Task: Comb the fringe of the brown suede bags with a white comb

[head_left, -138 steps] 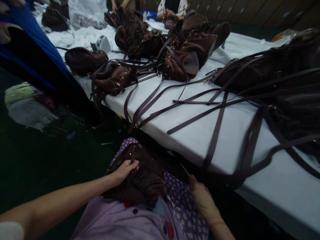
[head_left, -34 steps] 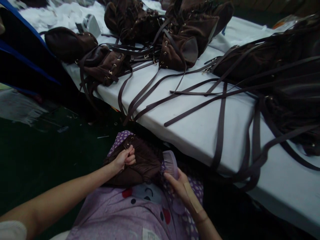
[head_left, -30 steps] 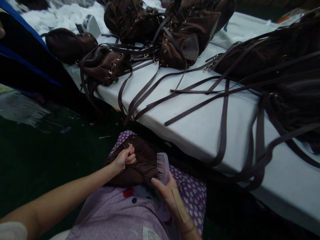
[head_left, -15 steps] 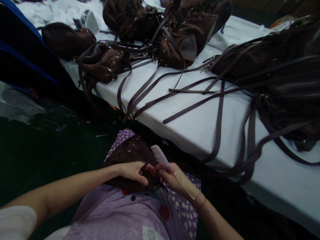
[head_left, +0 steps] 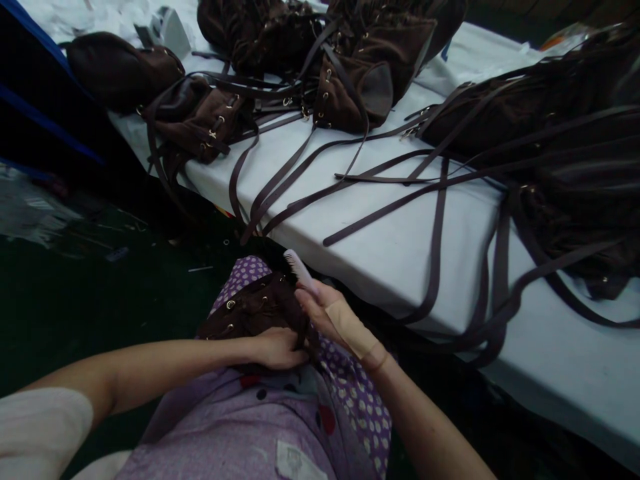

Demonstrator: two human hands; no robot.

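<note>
A dark brown bag [head_left: 253,310] with metal eyelets lies across my lap, over a purple patterned cloth [head_left: 367,400]. My left hand [head_left: 283,348] is closed on the bag's near right side, its fingertips partly hidden in the dark material. In my right hand [head_left: 320,307] is a pale comb [head_left: 299,268], gripped at its handle end. The comb's teeth point up and to the left, just above the bag's far right edge and apart from it. A beige patch covers the right wrist.
A white-covered table [head_left: 380,267] stands right in front of my lap. Several brown bags [head_left: 350,93] lie on it, with long straps [head_left: 437,247] trailing over the near edge. Another heap of brown bags [head_left: 575,173] is at the right. Scraps lie on the dark green floor [head_left: 165,313].
My right hand has lifted the comb up and left, away from my left hand. My left hand has turned and closed on the bag. The view has shifted slightly.
</note>
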